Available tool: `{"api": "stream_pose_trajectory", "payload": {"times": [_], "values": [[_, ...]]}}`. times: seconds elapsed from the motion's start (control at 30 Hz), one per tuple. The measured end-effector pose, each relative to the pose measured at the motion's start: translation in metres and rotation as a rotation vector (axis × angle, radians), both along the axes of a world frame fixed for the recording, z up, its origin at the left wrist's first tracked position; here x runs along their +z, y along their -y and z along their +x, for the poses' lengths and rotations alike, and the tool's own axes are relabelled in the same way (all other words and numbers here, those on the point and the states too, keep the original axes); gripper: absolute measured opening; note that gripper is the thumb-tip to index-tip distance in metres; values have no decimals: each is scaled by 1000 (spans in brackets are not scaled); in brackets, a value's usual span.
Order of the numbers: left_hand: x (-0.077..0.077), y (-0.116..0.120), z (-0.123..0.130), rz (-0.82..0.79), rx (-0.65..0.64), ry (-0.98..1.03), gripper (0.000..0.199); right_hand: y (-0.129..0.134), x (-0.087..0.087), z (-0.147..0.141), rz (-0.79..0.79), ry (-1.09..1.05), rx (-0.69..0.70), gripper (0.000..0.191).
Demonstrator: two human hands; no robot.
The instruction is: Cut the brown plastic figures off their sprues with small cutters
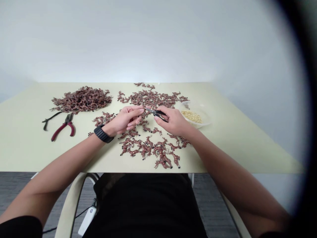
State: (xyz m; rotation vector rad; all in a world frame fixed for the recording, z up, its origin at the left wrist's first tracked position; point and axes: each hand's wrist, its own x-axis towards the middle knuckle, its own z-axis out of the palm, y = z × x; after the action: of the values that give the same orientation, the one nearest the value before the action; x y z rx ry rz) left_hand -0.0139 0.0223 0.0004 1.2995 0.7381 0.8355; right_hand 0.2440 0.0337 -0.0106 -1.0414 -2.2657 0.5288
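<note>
Above the middle of the table, my right hand [175, 122] is closed around small black-handled pliers [160, 113]. Their metal jaws point left and meet the fingertips of my left hand [125, 119]. Thumb and index finger of that hand are pinched together on something too small to make out. Below and around both hands lie many small brown deer figures [146, 147], with another spread of brown deer figures [153, 98] just beyond. Right of my right hand, a translucent bowl [207, 124] holds small gold-coloured pieces [192, 116].
A dense heap of brown deer figures [84, 99] lies at the back left. In front of it are red-handled pliers [59, 132] and a thin black strap-like item [52, 117]. The pale table [24, 142] ends at a white wall [123, 39].
</note>
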Motion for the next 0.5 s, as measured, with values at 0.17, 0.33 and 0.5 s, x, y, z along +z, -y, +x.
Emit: {"api": "stream_pose_trajectory", "payload": {"times": [0.17,0.33,0.5], "values": [[-1,2,2,109,24,-86,51,10,5,-6,-96,-46,-19,27],[-7,2,3,536,215,-403,42,17,11,-15,-616,-289,35,40],[-12,-1,3,848,315,-566,31,13,14,-13,-1128,-490,179,40]]}}
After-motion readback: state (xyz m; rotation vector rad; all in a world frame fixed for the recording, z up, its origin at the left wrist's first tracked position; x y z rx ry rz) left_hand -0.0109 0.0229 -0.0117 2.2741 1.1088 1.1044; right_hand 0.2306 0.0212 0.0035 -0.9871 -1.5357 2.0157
